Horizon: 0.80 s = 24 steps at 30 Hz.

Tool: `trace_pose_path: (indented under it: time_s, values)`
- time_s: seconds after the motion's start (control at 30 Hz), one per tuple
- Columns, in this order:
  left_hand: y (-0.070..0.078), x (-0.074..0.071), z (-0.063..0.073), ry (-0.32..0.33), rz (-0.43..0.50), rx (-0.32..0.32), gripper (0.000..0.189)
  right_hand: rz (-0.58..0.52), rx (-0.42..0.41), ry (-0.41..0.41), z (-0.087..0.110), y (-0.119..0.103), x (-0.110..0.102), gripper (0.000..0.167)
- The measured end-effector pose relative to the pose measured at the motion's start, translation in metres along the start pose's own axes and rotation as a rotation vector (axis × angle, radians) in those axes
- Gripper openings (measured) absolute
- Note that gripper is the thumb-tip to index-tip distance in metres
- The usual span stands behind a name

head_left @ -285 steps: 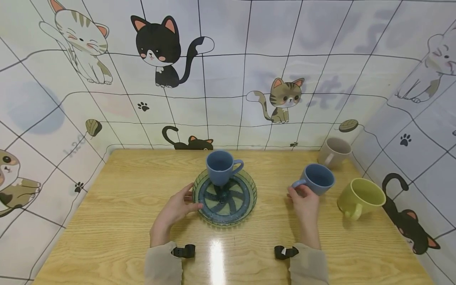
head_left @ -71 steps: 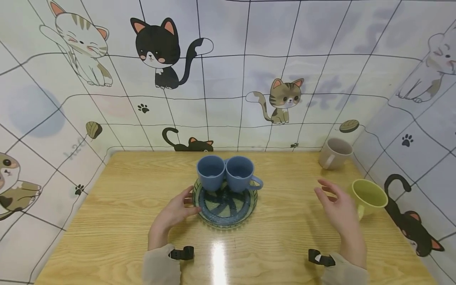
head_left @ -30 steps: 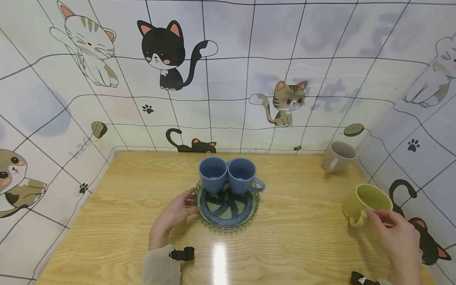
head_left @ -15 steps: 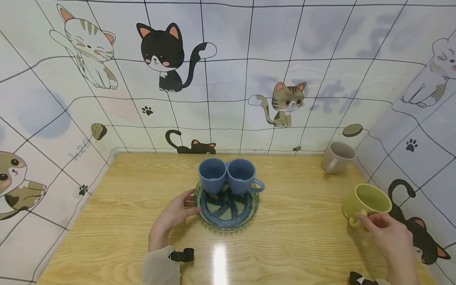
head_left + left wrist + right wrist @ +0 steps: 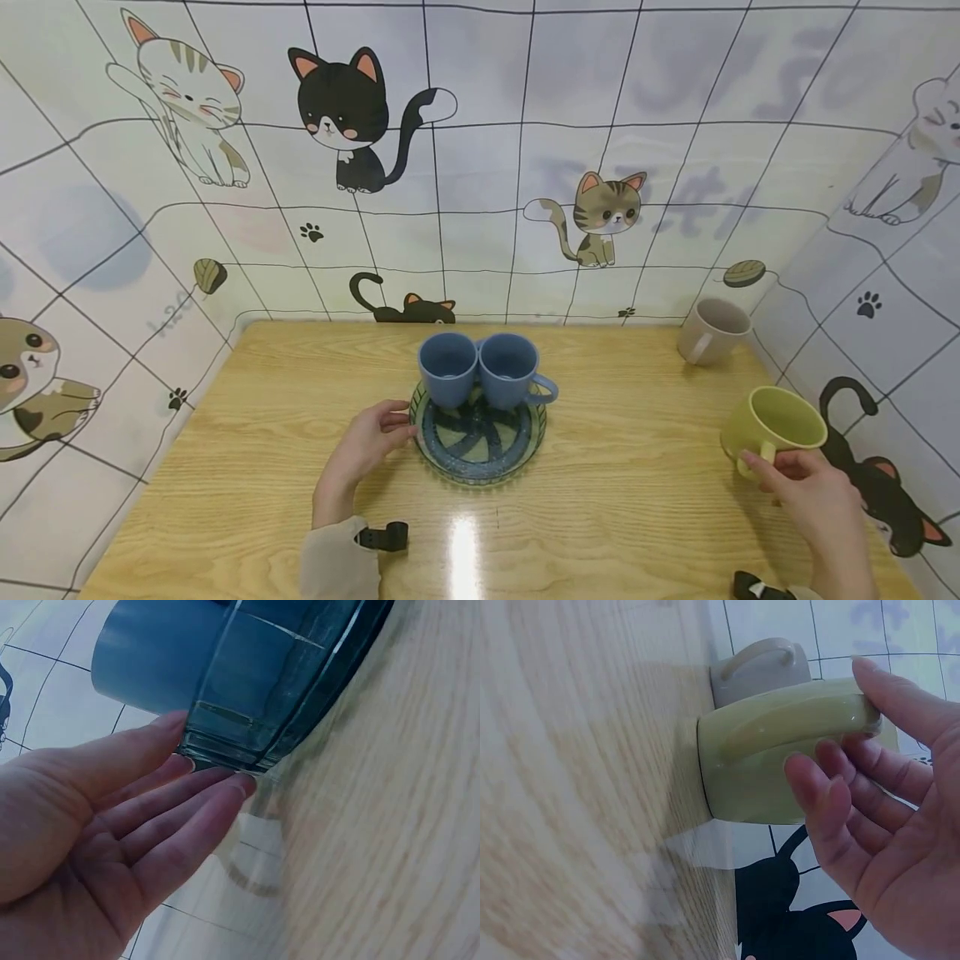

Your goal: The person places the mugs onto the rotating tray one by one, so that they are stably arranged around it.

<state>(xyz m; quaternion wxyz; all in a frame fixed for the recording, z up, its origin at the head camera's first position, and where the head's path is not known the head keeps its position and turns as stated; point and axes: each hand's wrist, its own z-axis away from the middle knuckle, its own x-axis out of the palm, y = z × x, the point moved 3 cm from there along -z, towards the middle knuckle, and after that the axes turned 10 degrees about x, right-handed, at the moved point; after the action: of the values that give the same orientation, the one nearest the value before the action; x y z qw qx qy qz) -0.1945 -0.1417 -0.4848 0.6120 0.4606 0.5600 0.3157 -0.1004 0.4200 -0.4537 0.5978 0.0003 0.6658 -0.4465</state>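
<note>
Head view shows the counter (image 5: 247, 492), then the glass plate (image 5: 480, 450) with two blue mugs (image 5: 480, 371) already on it. My left hand (image 5: 365, 446) rests flat-fingered against its rim. The green mug (image 5: 772, 429) and beige mug (image 5: 711, 331) remain off. My right hand (image 5: 813, 500) touches the green handle, fingers not yet closed.
</note>
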Motion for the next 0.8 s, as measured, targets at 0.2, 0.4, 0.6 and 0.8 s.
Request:
trace_pose_path:
  time_s: [0.2, 0.4, 0.6, 0.8]
  values:
    - [-0.0008, 0.0003, -0.0013, 0.046, -0.031, -0.019, 0.038, -0.116, 0.061, -0.066, 0.0012, 0.004, 0.0019, 0.057]
    - [-0.0019, 0.0004, -0.0019, 0.058, -0.028, -0.041, 0.036, -0.161, 0.159, -0.1, -0.0011, 0.007, 0.0, 0.055]
    - [-0.002, 0.0004, -0.0021, 0.05, -0.007, -0.025, 0.04, -0.232, 0.277, -0.143, -0.0001, 0.0086, -0.0021, 0.061]
    - [-0.0007, -0.0004, -0.0005, 0.028, 0.016, -0.02, 0.045, -0.251, 0.308, -0.132, -0.0004, 0.009, -0.0004, 0.061]
